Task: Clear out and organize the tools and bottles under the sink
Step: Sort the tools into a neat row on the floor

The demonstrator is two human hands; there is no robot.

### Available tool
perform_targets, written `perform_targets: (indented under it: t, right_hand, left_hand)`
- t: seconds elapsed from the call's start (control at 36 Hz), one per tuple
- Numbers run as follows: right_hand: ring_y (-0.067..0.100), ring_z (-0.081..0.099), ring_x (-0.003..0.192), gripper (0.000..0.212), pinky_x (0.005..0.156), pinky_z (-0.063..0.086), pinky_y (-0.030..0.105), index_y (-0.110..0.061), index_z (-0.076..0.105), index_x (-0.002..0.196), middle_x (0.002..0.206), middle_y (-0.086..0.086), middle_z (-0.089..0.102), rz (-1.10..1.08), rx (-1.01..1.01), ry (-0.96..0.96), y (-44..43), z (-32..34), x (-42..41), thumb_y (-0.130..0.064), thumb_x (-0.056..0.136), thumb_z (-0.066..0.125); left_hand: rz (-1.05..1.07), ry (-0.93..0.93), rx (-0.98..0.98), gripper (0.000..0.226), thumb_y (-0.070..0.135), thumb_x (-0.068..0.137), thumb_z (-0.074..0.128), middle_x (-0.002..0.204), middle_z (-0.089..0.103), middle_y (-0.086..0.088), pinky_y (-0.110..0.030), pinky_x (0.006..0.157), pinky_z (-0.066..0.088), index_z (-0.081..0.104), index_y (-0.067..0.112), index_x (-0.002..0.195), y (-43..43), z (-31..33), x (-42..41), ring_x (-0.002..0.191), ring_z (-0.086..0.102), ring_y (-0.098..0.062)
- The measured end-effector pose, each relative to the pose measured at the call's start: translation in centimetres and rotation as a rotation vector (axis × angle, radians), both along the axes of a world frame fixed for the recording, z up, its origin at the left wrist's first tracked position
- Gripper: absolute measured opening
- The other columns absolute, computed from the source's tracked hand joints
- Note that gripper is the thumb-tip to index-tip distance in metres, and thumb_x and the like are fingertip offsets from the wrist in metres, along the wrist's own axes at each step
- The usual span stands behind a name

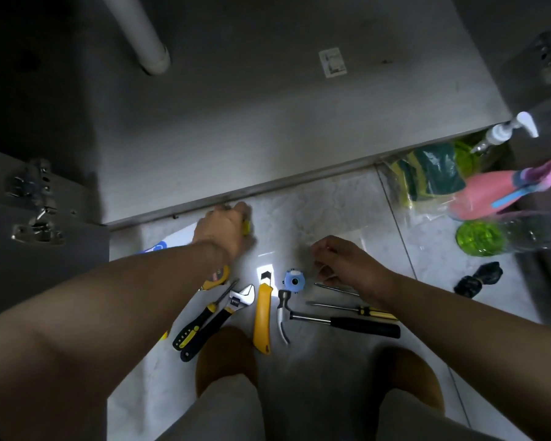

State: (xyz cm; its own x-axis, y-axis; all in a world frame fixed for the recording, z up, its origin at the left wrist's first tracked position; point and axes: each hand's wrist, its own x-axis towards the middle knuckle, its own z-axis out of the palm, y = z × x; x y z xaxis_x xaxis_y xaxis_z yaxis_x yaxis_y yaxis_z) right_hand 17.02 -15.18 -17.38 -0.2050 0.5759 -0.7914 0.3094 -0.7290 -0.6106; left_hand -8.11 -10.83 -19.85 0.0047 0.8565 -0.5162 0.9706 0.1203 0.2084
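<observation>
- On the pale marbled tile floor, just before the lip of the grey cabinet base, the left hand is curled round a small yellow object. The knuckles cover most of it, so its kind cannot be told.
- The right hand hovers over the tips of two slim yellow-handled screwdrivers, fingers bent inward; whether it pinches anything cannot be told.
- Tools lie in a row near the knees: a black-and-yellow screwdriver, a chrome adjustable wrench, a yellow utility knife and a steel claw hammer.
- Bottles sit well apart at the right: a white pump bottle, a pink spray bottle and a clear green bottle.
- The yellow piece probably belongs in the tool row; it is best set down parallel to its neighbours in a free gap, clear of the knife.
- A yellow tape measure is half hidden under the left forearm, the bottles are blurred at the frame edge, and the cabinet's depths are dim.
</observation>
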Motion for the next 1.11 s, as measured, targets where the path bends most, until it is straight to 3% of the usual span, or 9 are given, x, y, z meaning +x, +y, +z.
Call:
perform_targets:
  t: [0.11,0.28,0.44,0.53,0.72,0.83,0.94,1.03,1.11]
  right_hand:
    - [0.033,0.063,0.091,0.038,0.082,0.056,0.043,-0.013,0.053,0.125,0.112,0.013,0.056,0.101,0.257,-0.091,-0.5,0.4,-0.4,-0.01,0.091,0.068]
    - [0.021,0.069,0.081,0.03,0.073,0.058,0.044,-0.021,0.052,0.111,0.089,-0.002,0.066,0.026,0.421,-0.142,-1.9,0.8,1.7,-0.028,0.089,0.072]
    - [0.021,0.069,0.064,0.008,0.06,0.06,0.034,-0.015,0.063,0.1,0.094,0.017,0.069,-0.245,0.333,-0.222,-2.5,0.0,7.0,-0.014,0.093,0.067]
    - [0.026,0.069,0.067,0.012,0.068,0.06,0.045,-0.01,0.06,0.105,0.099,0.017,0.068,-0.366,0.294,-0.352,-3.9,-1.0,10.4,-0.016,0.096,0.064]
    - [0.027,0.07,0.076,0.019,0.074,0.061,0.045,-0.013,0.051,0.104,0.101,0.021,0.069,-0.666,0.21,-0.484,-5.5,-3.4,15.6,-0.014,0.093,0.066]
    - [0.014,0.069,0.056,0.026,0.053,0.056,0.023,-0.008,0.05,0.116,0.095,0.02,0.069,-0.908,0.161,-0.277,-4.0,-4.0,16.3,-0.005,0.094,0.063]
    - [0.021,0.071,0.073,0.038,0.073,0.062,0.029,-0.009,0.049,0.127,0.101,0.016,0.067,-1.042,0.164,-0.156,-2.6,-4.4,15.7,0.001,0.093,0.064]
    - [0.02,0.068,0.089,0.056,0.09,0.057,0.037,-0.016,0.046,0.133,0.101,0.008,0.067,-0.975,0.181,-0.273,-2.2,-4.8,15.3,-0.004,0.085,0.073]
    - [0.02,0.062,0.098,0.059,0.085,0.049,0.034,-0.018,0.042,0.131,0.11,0.005,0.062,-0.849,0.196,-0.456,-2.3,-5.0,14.7,-0.013,0.082,0.075]
  left_hand:
    - [0.316,-0.532,-0.188,0.031,0.038,0.08,0.079,0.1,0.072,0.002,-0.02,0.072,0.054,0.064,0.025,0.104,0.3,0.9,3.5,0.089,0.069,-0.015]
    - [0.403,-0.843,-0.54,0.039,0.037,0.084,0.08,0.096,0.073,-0.014,-0.036,0.08,0.063,0.061,0.012,0.107,-0.4,2.8,9.9,0.077,0.074,-0.018]
    - [0.243,-0.788,-0.485,0.035,0.035,0.091,0.073,0.097,0.076,-0.014,-0.032,0.075,0.057,0.063,0.007,0.11,-1.4,3.5,14.2,0.08,0.072,-0.018]
    - [-0.052,-0.628,-0.419,0.028,0.027,0.09,0.074,0.105,0.073,-0.009,-0.036,0.091,0.054,0.065,0.011,0.111,-1.7,3.0,14.6,0.097,0.069,-0.021]
    - [-0.59,-0.234,-0.191,0.047,0.037,0.091,0.068,0.129,0.048,0.001,-0.037,0.1,0.044,0.049,0.031,0.134,-3.1,0.3,13.4,0.121,0.046,-0.02]
    - [-0.679,-0.149,-0.184,0.047,0.038,0.093,0.064,0.135,0.046,0.001,-0.037,0.101,0.044,0.048,0.03,0.137,-3.4,-0.2,12.7,0.127,0.044,-0.02]
    - [-0.712,-0.127,-0.225,0.042,0.032,0.097,0.06,0.136,0.043,0.0,-0.037,0.101,0.047,0.048,0.026,0.137,-3.4,-0.1,12.2,0.129,0.043,-0.02]
    - [-0.705,-0.14,-0.235,0.037,0.025,0.098,0.058,0.13,0.045,-0.001,-0.039,0.097,0.048,0.05,0.022,0.134,-3.3,0.0,12.0,0.122,0.048,-0.02]
    - [-0.685,-0.153,-0.238,0.032,0.022,0.096,0.059,0.123,0.047,-0.001,-0.039,0.094,0.049,0.052,0.021,0.128,-3.3,0.1,12.0,0.114,0.051,-0.021]
